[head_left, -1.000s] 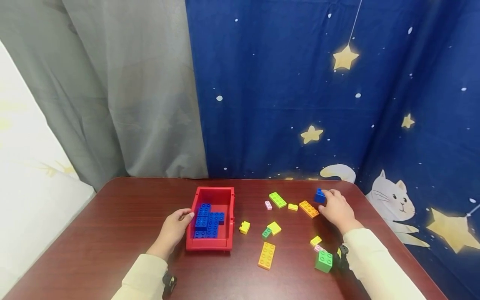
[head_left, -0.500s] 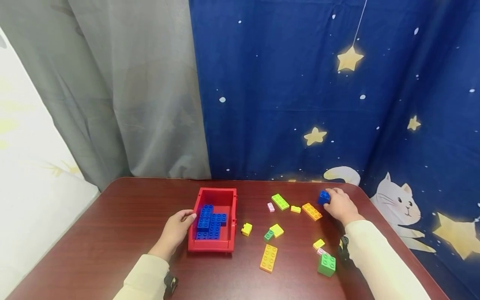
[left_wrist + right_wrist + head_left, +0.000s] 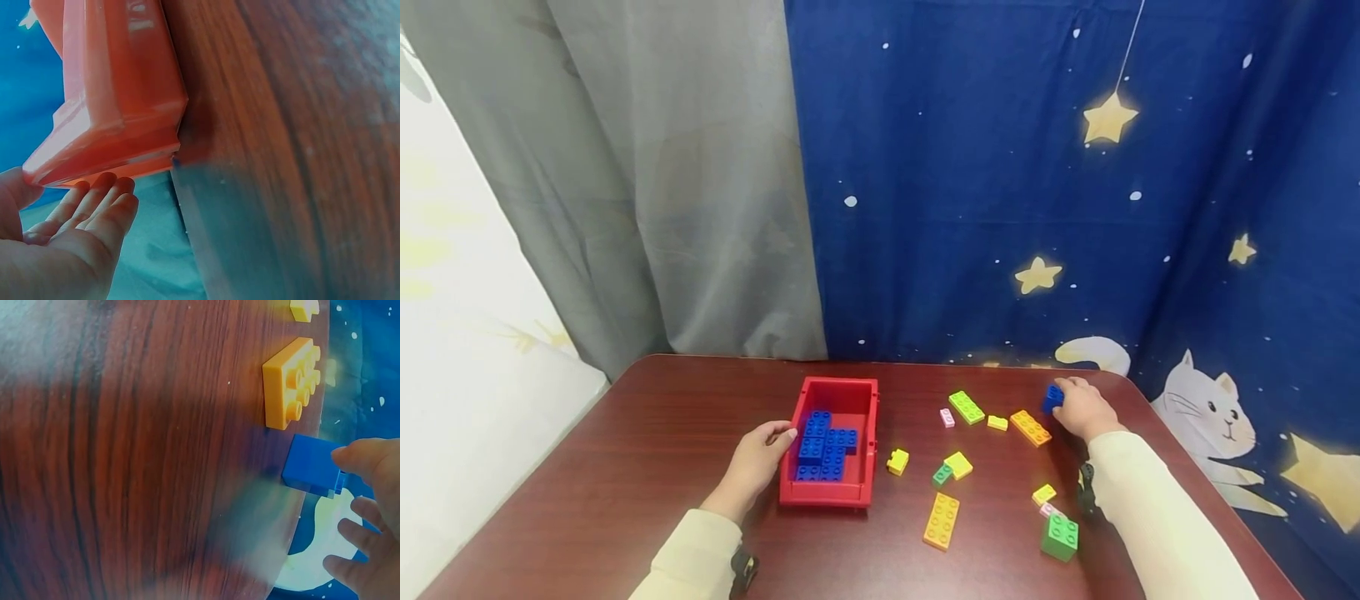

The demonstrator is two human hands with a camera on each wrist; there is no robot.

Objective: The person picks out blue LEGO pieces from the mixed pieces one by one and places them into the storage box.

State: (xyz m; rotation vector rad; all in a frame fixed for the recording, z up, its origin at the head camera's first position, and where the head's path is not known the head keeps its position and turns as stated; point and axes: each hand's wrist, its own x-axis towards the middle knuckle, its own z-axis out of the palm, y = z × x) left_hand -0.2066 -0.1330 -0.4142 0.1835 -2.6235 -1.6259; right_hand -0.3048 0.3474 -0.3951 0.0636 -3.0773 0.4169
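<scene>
At the box's left side, my left hand (image 3: pixel 754 460) holds the rim of a red plastic box (image 3: pixel 826 497) between thumb and fingers. Several blue building bricks (image 3: pixel 832 457) lie inside it. In the left wrist view the thumb meets the edge of the red box (image 3: pixel 125 119), and the fingertips pass behind it. Near the far right corner of the table, my right hand (image 3: pixel 1086 408) pinches a blue brick (image 3: pixel 1051 399). The right wrist view has the thumb on this blue brick (image 3: pixel 309 464), three fingers spread beyond it; the index finger is hidden.
Loose on the brown table (image 3: pixel 647 467) are an orange brick (image 3: pixel 1030 427), a lime brick (image 3: pixel 966 407), a yellow-orange brick (image 3: pixel 942 521), a tall green brick (image 3: pixel 1060 537) and several small yellow, pink and green ones. Curtains hang behind the table's far edge.
The head view has shifted slightly left, so everything sits further right. My right hand has moved a little forward around the blue brick. The left hand stays on the box.
</scene>
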